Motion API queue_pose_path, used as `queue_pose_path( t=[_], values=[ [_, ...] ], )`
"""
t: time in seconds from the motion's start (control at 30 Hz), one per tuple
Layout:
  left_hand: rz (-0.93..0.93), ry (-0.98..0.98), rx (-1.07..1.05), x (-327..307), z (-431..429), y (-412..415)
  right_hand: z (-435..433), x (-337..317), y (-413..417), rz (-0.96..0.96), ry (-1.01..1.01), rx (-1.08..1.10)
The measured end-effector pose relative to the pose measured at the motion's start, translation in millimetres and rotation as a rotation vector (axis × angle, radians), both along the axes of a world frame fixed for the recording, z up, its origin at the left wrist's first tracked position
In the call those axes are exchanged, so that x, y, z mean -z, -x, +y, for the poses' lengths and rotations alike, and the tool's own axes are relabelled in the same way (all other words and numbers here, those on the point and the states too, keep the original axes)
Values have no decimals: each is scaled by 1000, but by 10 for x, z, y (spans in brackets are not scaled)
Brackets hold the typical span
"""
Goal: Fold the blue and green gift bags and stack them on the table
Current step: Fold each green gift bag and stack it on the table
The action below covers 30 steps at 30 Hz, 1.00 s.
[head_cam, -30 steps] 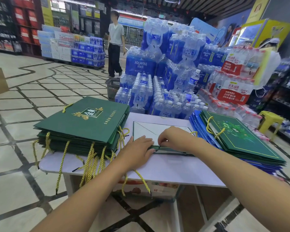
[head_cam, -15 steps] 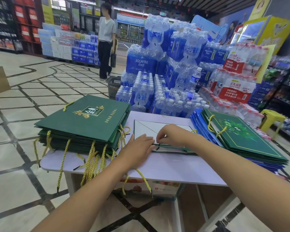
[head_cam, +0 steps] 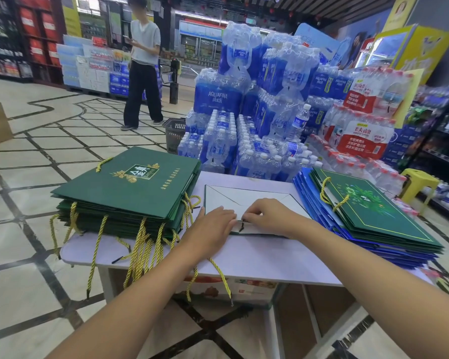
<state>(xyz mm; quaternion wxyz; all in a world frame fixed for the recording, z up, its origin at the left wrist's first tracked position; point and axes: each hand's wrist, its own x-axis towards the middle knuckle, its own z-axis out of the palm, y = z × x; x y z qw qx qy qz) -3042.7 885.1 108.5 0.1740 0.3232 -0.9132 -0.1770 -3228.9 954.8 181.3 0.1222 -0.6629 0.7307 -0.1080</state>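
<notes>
Pressing with straight fingers, the left hand pins the near edge of the gift bag; the right hand pinches its fold alongside. It spreads toward 12 o'clock, long axis 9 to 3, mid-way across the table.

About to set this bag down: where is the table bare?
Bare: the table strip between the flat bag and the near edge; a narrow strip behind it, before the water bottles. Crowded: green stack left, blue-green stack right.
</notes>
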Motion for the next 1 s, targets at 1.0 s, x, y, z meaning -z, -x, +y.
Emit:
queue_pose_path(
  t=[1.0],
  values=[
    [50, -8, -23, -8, -22, -1, 241, 286, -529, -994, 55, 614]
  ],
)
